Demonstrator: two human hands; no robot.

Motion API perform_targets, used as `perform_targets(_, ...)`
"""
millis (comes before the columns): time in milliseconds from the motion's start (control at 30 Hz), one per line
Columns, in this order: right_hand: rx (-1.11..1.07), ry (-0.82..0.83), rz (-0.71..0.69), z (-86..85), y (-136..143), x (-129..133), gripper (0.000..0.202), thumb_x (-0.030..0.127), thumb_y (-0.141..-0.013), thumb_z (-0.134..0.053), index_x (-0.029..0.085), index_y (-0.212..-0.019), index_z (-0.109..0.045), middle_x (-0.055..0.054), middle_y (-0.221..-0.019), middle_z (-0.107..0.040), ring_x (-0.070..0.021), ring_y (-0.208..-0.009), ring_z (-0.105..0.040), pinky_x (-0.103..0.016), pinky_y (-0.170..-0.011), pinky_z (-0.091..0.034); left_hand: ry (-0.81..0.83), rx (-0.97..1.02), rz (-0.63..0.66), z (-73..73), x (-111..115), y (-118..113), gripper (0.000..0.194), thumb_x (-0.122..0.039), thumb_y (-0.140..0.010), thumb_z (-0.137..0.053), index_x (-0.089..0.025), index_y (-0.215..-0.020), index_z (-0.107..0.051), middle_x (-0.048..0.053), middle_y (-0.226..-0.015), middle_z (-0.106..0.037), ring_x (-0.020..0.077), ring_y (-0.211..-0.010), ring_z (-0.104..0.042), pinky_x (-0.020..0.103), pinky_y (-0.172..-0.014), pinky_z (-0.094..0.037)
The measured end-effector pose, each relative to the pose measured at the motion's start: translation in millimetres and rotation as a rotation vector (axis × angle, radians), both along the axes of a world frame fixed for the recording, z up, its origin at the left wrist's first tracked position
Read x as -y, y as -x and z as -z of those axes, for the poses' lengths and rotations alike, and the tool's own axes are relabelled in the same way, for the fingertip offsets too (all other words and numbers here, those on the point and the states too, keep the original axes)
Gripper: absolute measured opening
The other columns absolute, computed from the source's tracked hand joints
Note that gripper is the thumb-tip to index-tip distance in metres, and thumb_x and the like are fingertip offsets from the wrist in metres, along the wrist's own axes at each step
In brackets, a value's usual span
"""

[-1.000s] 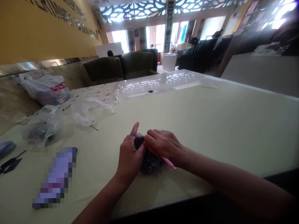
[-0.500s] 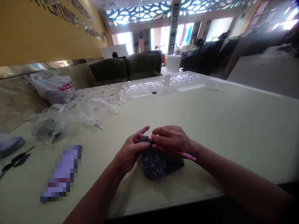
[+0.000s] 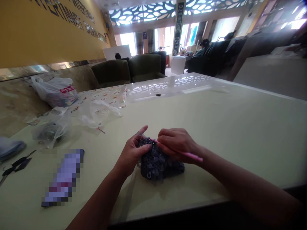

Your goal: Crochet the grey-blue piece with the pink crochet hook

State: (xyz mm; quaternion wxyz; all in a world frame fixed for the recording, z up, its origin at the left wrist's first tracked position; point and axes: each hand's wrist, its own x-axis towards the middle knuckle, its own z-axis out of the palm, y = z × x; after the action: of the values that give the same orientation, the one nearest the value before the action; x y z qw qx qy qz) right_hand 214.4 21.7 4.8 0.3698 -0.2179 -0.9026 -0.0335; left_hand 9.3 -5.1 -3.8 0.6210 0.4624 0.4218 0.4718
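A dark grey crochet piece [image 3: 157, 164] with ruffled, loopy texture lies on the pale table near its front edge. My left hand [image 3: 134, 148] is closed on its upper left side, thumb on top, with the index finger stretched out. In my right hand [image 3: 176, 142] is a pink crochet hook [image 3: 193, 156], its handle sticking out toward the wrist. The hook's tip end meets the top edge of the piece between both hands; the very tip is hard to make out. A thin translucent strand or strip [image 3: 130, 195] runs from the piece toward the table's front edge.
On the left lie scissors [image 3: 18, 166], a pixelated flat item [image 3: 64, 175], a clear bag with a dark ball [image 3: 50, 131], another clear bag [image 3: 99, 111] and a small pin-like item [image 3: 101, 130]. Behind them stands a full white carrier bag [image 3: 57, 92]. Armchairs [image 3: 146, 67] stand beyond the table.
The crochet piece and my left hand have shifted slightly left. My right hand has turned a little, with the hook's handle end now slightly higher. Both holds stay the same.
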Motion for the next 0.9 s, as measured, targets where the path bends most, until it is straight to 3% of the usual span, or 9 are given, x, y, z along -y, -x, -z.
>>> perform_targets(67, 0.009, -0.158, 0.150, 8.7, 11, 7, 0.034, 0.018, -0.098, -0.046, 0.015, -0.064, -0.054, 0.000, -0.066, -0.052, -0.0091, -0.052, -0.036, -0.026, -0.052, -0.026, -0.054, -0.054, -0.054, 2.9, 3, -4, 0.081, -0.021, -0.072, -0.080, -0.026, -0.147, -0.049, 0.000, -0.091, -0.067, 0.0140, -0.085, -0.061, 0.030, -0.087, -0.046)
perform_targets(200, -0.009, -0.214, 0.284, 19.6, 24, 15, 0.033, 0.016, -0.098, -0.045, 0.016, -0.065, -0.050, 0.001, -0.063, -0.045, -0.0108, -0.052, -0.030, -0.029, -0.052, -0.021, -0.049, -0.033, -0.098, 5.8, 8, -11, 0.081, -0.023, -0.074, -0.080, -0.028, -0.148, -0.047, 0.001, -0.094, -0.067, 0.0152, -0.089, -0.061, 0.031, -0.090, -0.046)
perform_targets(267, -0.038, -0.226, 0.251, 20.4, 23, 15, 0.034, 0.015, -0.099, -0.043, 0.017, -0.066, -0.049, 0.001, -0.063, -0.044, -0.0112, -0.053, -0.031, -0.028, -0.053, -0.023, 0.044, 0.076, -0.043, 4.5, 8, -11, 0.080, -0.022, -0.071, -0.083, -0.026, -0.144, -0.052, 0.002, -0.094, -0.068, 0.0155, -0.089, -0.062, 0.030, -0.088, -0.046)
perform_targets(400, -0.063, -0.252, 0.031, 16.4, 13, 7, 0.037, 0.024, -0.104, -0.040, 0.017, -0.069, -0.051, 0.001, -0.065, -0.046, -0.0111, -0.058, -0.037, -0.026, -0.056, -0.029, 0.221, 0.237, 0.210, 0.1, 4, -5, 0.077, -0.014, -0.064, -0.085, -0.022, -0.136, -0.061, 0.003, -0.093, -0.071, 0.0153, -0.087, -0.064, 0.026, -0.085, -0.047)
perform_targets(500, -0.036, -0.136, -0.082, 11.7, 4, 0, 0.035, 0.029, -0.104, -0.041, 0.017, -0.076, -0.056, 0.001, -0.070, -0.051, -0.0096, -0.058, -0.039, -0.024, -0.055, -0.028, 0.248, 0.284, 0.294, -0.9, 0, 1, 0.079, -0.012, -0.064, -0.084, -0.024, -0.138, -0.059, 0.002, -0.086, -0.071, 0.0128, -0.077, -0.065, 0.023, -0.076, -0.048)
perform_targets(600, 0.006, -0.036, -0.095, 6.6, -4, -5, 0.029, 0.028, -0.101, -0.047, 0.016, -0.078, -0.060, 0.000, -0.073, -0.052, -0.0087, -0.058, -0.039, -0.024, -0.054, -0.027, 0.233, 0.303, 0.284, -1.1, -2, 3, 0.079, -0.011, -0.064, -0.081, -0.023, -0.139, -0.058, 0.003, -0.086, -0.073, 0.0131, -0.075, -0.066, 0.023, -0.074, -0.049)
perform_targets(767, 0.044, 0.007, -0.075, -4.2, -12, -5, 0.029, 0.024, -0.099, -0.052, 0.015, -0.072, -0.060, 0.000, -0.071, -0.050, -0.0084, -0.058, -0.036, -0.025, -0.055, -0.027, 0.200, 0.249, 0.161, -3.7, -3, 4, 0.069, -0.013, -0.066, -0.078, -0.020, -0.133, -0.063, 0.007, -0.092, -0.075, 0.0180, -0.083, -0.068, 0.029, -0.082, -0.051)
perform_targets(900, -0.081, 0.343, -0.196, -14.6, -16, -4, 0.031, 0.023, -0.099, -0.050, 0.014, -0.070, -0.059, 0.000, -0.070, -0.048, -0.0079, -0.058, -0.041, -0.023, -0.055, -0.032, 0.139, 0.105, 0.038, -4.9, -2, 6, 0.055, -0.016, -0.067, -0.079, -0.019, -0.122, -0.071, 0.008, -0.099, -0.076, 0.0185, -0.083, -0.067, 0.029, -0.079, -0.051)
